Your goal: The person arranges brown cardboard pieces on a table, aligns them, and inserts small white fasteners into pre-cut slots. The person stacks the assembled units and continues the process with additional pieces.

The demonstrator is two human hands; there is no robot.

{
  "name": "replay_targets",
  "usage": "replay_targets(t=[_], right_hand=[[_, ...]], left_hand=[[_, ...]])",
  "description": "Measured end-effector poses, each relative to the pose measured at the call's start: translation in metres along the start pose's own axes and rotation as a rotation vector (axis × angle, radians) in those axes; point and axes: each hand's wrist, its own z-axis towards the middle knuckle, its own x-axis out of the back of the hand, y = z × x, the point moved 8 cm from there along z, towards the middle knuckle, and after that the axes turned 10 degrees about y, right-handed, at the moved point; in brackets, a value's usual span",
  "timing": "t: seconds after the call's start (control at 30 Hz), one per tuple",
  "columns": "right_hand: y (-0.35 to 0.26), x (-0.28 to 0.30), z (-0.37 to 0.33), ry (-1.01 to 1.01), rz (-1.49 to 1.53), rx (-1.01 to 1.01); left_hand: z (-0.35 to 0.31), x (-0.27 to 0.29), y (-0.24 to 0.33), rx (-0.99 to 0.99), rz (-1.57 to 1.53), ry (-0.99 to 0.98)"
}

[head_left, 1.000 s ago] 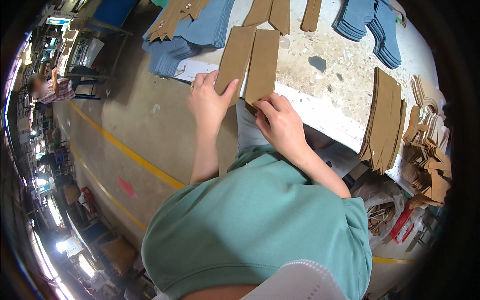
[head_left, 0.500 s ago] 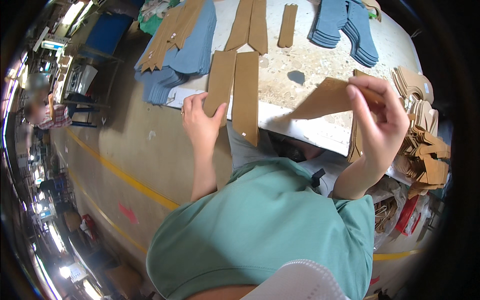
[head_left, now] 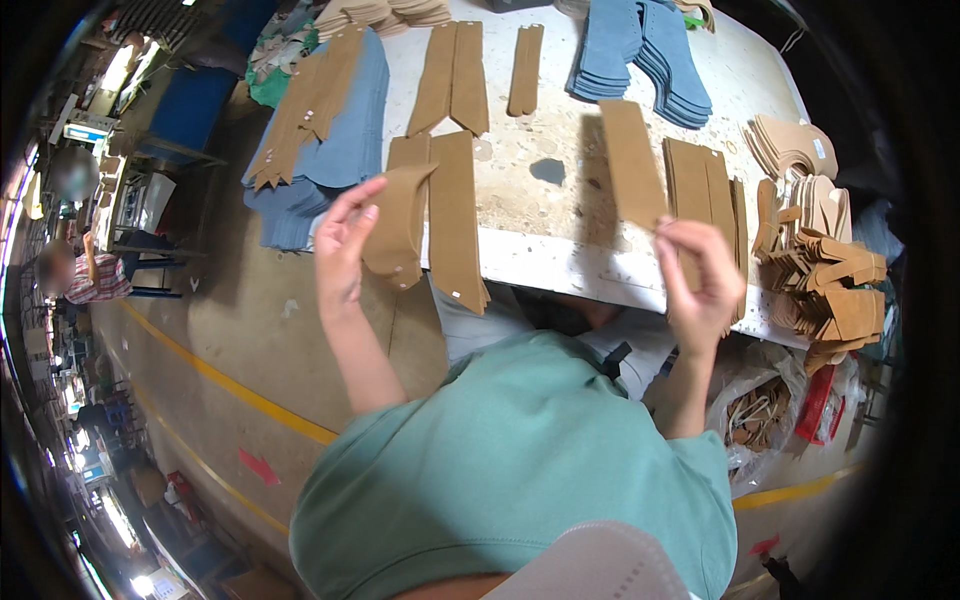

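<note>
My left hand [head_left: 345,240] is closed on the edge of a brown leather piece [head_left: 400,215], which bends upward over the table's near left edge. Beside that piece lies a stack of long brown leather pieces [head_left: 455,210] with a small white mark at its near end. My right hand [head_left: 703,285] pinches the near end of another brown leather piece [head_left: 632,160] between thumb and fingers. That piece stands tilted above the tabletop. Just behind the right hand lie brown leather stacks [head_left: 700,185], partly covered by the hand.
Blue-grey cut pieces [head_left: 350,130] lie stacked at the left, with brown pieces on top. More blue stacks [head_left: 645,60] sit at the far side. Beige pieces [head_left: 795,150] and brown bundles [head_left: 835,285] crowd the right. A dark scrap [head_left: 547,171] lies mid-table. A person sits far left.
My left hand has raised a brown piece off its stack, bending it. My right hand has moved left and nearer me, its piece now pointing away. The view has shifted slightly.
</note>
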Motion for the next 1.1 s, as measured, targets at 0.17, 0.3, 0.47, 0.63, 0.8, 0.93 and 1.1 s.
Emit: replay_targets(t=[0.17,0.3,0.47,0.63,0.8,0.93,1.1], right_hand=[[0.042,-0.01,-0.066,-0.172,0.005,-0.313],[0.069,-0.002,-0.084,-0.051,0.089,-0.576],[0.067,-0.006,-0.095,-0.011,0.211,-0.669],[0.075,-0.021,-0.101,-0.208,0.31,-0.774],[0.089,-0.03,-0.09,-0.201,0.306,-0.751],[0.091,-0.039,-0.079,-0.208,0.162,-0.628],[0.087,-0.058,-0.067,-0.279,0.121,-0.535]], left_hand=[[0.013,-0.054,0.035,0.076,-0.231,-0.184],[0.009,-0.107,0.042,-0.001,-0.245,-0.287],[-0.015,-0.151,-0.013,0.159,-0.147,-0.422],[-0.037,-0.157,-0.061,0.233,0.085,-0.505],[-0.035,-0.143,-0.057,0.129,0.164,-0.512],[-0.034,-0.131,-0.05,0.103,0.257,-0.525],[-0.041,-0.13,-0.047,0.049,0.31,-0.511]])
